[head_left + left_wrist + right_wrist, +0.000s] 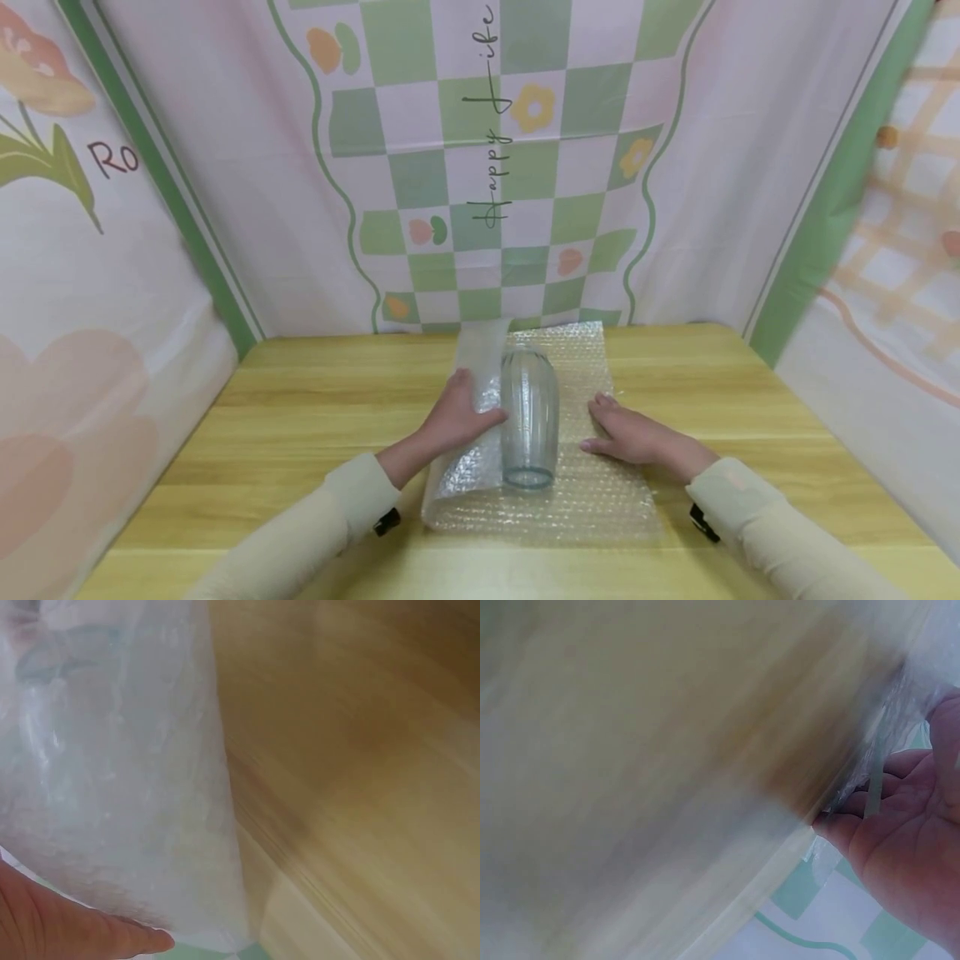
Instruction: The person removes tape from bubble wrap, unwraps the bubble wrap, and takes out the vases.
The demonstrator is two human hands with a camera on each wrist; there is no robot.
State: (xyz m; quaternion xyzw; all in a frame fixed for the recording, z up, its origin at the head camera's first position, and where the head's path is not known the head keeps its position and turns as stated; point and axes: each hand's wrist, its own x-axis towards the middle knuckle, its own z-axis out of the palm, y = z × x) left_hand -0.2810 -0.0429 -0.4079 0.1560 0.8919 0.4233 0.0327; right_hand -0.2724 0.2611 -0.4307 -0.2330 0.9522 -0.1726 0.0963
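Observation:
A clear ribbed glass vase (pixel 529 417) lies on its side on a sheet of bubble wrap (pixel 600 500), its round base toward me. The sheet's left part is folded up beside the vase. On that fold rests my left hand (pixel 459 414), thumb reaching to the vase's side and fingers extended. One straight finger (pixel 97 930) shows along the wrap in the left wrist view. My right hand (pixel 633 435) lies on the sheet's right edge, right of the vase, fingers loosely extended. In the right wrist view its fingertips meet the wrap's edge.
The wrap lies on a wood-grain table (pixel 315 417). Behind the table hangs a green and white checked cloth (pixel 480 167), which the wrap's far edge overlaps in the head view. Printed cloths also hang at the left and right sides.

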